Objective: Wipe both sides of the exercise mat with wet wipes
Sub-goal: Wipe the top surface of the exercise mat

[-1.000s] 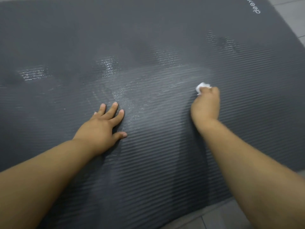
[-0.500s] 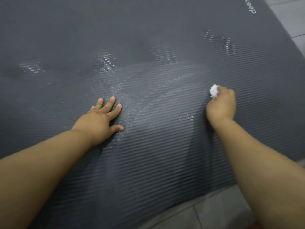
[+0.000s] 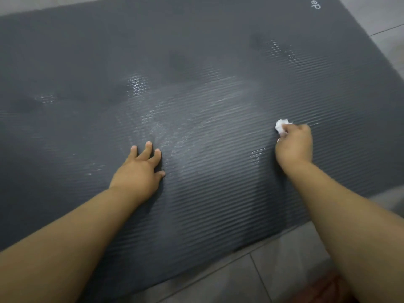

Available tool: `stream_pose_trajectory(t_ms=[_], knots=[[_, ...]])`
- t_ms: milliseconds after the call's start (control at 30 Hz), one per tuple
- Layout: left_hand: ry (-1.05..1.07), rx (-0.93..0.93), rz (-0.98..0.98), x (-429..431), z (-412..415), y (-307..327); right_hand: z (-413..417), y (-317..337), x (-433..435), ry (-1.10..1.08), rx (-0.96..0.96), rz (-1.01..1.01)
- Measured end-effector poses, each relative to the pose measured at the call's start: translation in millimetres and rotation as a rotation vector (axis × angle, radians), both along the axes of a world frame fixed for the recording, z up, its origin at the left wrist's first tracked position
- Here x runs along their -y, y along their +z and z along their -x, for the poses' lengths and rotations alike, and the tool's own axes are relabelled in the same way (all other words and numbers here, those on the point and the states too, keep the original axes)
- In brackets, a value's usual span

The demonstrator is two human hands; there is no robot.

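A dark grey ribbed exercise mat lies flat on the floor and fills most of the view, with shiny damp streaks across its middle. My left hand rests flat on the mat, fingers spread and straight. To the right, my right hand grips a crumpled white wet wipe and presses it against the mat's surface. Only a bit of the wipe shows past my fingers.
Grey floor tiles show along the mat's near edge at the bottom right and beside its right edge at the top right. White lettering is printed near the mat's far right corner. Something reddish lies at the bottom right.
My right hand has slid the wipe rightward across the mat. My left hand stays planted on the mat. The view has shifted, showing more floor at the near edge.
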State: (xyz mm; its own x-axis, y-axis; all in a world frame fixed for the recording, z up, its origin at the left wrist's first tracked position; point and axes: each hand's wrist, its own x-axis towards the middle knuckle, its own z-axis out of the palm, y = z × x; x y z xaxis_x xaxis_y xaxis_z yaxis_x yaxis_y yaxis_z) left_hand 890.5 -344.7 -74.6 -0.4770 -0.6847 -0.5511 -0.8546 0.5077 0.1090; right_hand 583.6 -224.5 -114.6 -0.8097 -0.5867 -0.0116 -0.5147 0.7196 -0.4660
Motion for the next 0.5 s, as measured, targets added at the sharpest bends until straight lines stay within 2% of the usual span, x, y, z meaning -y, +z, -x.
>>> stream_pose_trajectory(t_ms=[67, 100, 167, 233, 267, 300, 333, 367, 433, 500], knots=[[0.034, -0.025, 0.007, -12, 1, 0, -24, 5, 6, -0.092, -0.001, 0.035], [0.047, -0.040, 0.007, -20, 2, -1, -48, 4, 7, -0.020, 0.013, 0.043], [0.064, -0.070, 0.011, -33, 2, -4, -105, 1, 4, 0.345, 0.002, 0.000], [0.082, -0.097, 0.021, -39, 0, -7, -143, 2, -9, 0.801, -0.004, -0.024], [0.089, -0.106, 0.020, -39, -1, -8, -144, 5, -14, 0.972, -0.005, -0.011], [0.091, -0.110, 0.015, -37, -2, -9, -131, 7, -19, 1.055, -0.040, 0.003], [0.089, -0.109, 0.009, -36, -4, -9, -112, 6, -23, 1.037, -0.124, 0.037], [0.084, -0.106, 0.006, -34, -4, -9, -86, 3, -27, 0.927, -0.177, 0.069], [0.078, -0.099, 0.011, -34, -4, -10, -26, 3, -37, 0.470, -0.195, -0.017], [0.068, -0.089, 0.026, -36, -3, -11, 14, 5, -50, 0.016, -0.057, -0.111]])
